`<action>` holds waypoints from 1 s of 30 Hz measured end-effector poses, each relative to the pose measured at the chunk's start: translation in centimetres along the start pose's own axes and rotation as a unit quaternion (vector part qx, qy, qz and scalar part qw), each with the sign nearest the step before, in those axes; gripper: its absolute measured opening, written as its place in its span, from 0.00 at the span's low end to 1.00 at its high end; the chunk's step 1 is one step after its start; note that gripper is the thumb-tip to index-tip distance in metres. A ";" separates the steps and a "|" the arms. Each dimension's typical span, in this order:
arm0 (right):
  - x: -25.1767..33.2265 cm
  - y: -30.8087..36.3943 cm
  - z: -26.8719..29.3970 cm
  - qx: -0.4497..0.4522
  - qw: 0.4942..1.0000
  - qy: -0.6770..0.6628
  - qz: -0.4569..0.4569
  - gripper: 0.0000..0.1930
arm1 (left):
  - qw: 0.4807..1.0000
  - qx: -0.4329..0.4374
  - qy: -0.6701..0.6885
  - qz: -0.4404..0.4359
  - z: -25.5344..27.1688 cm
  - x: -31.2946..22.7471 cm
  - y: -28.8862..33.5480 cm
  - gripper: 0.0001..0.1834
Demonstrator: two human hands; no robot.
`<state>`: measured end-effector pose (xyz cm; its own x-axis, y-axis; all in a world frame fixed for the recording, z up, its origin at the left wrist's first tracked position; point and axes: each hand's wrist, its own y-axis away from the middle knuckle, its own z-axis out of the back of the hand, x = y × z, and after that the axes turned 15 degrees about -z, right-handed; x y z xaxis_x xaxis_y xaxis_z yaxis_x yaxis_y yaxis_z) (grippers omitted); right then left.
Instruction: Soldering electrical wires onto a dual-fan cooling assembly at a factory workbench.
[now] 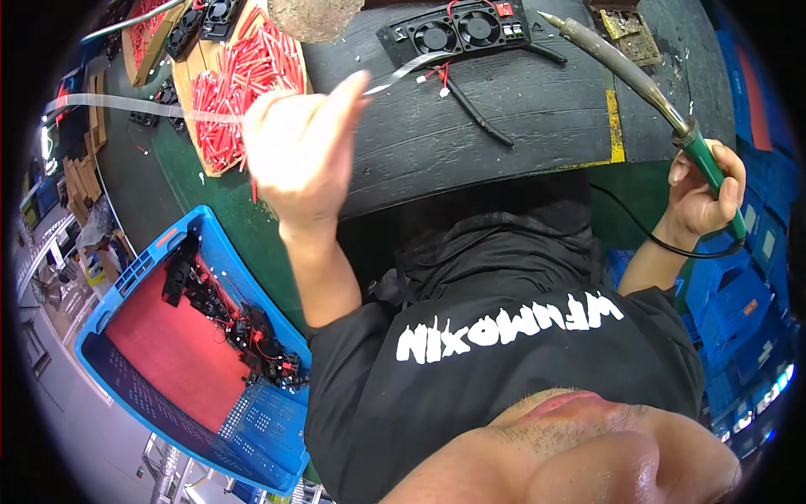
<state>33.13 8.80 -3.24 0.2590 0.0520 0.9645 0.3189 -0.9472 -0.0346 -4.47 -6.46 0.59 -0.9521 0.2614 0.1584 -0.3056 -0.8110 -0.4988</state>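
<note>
Leftmost, we see a blue crate [197,459] below the bench, with a red sheet [172,344] lining part of it and a jumble of black fan parts [269,344] piled along its right side. Above it, a cardboard tray [212,170] is heaped with thin red tubes [252,71], and a few black fans [220,13] sit near its upper edge. Our left hand [302,147] is raised in front of the tray, blurred; its fingers are curled in, and a pale strand [151,106] enters on its left and comes out by the thumb and fingertip, held there, though the blur hides how each finger lies. From there the strand reaches to the black twin-fan unit [458,34], which lies on the dark bench [403,160] at the top centre. Below the unit we find small white connectors [444,92] and a black tube [476,109] lying slantwise. Farther right comes a strip of yellow tape [615,126], then a grimy tray [642,52] at the bench's far side. Our right hand [703,195] wraps its fingers round the green handle of a soldering iron [625,71], whose tip points up and left, near the unit's right end; a black cord [642,225] trails from the handle.
</note>
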 end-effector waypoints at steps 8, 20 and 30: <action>-0.4 -0.3 0.0 -0.013 1.000 -0.014 -0.010 0.21 | 0.996 -0.036 -0.003 -0.080 -3.2 -1.3 -5.2 0.11; -1.4 -0.3 1.7 -0.044 0.991 -0.115 -0.043 0.19 | 0.979 -0.016 0.194 0.056 2.0 -7.2 3.6 0.11; 0.1 0.7 -0.4 -0.067 0.995 -0.077 -0.019 0.17 | 0.919 -0.039 0.224 0.321 7.6 -15.1 16.2 0.09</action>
<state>33.01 8.05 -3.03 0.3892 0.1274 0.9123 0.2088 -0.9768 0.0473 4.91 -27.51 -3.34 -0.8345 -0.0540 -0.5483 0.3360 -0.8385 -0.4289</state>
